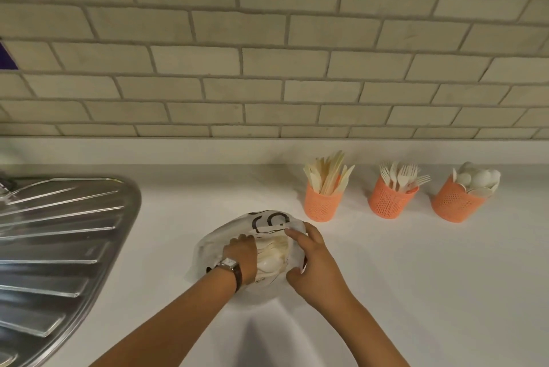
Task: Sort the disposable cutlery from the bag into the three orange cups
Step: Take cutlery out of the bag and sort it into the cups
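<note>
A clear plastic bag (267,224) with black print lies on the white counter, with cream cutlery (271,259) showing inside. My left hand (242,256), with a watch on its wrist, grips the bag's left part. My right hand (309,259) holds its right edge, thumb and fingers curled around the plastic. Three orange mesh cups stand in a row at the back right: the left cup (322,206) holds knives, the middle cup (390,203) holds forks, the right cup (456,204) holds spoons.
A steel sink drainboard (59,247) fills the left side. The white counter (416,277) stretches right and forward. A tiled wall (267,54) rises behind the cups.
</note>
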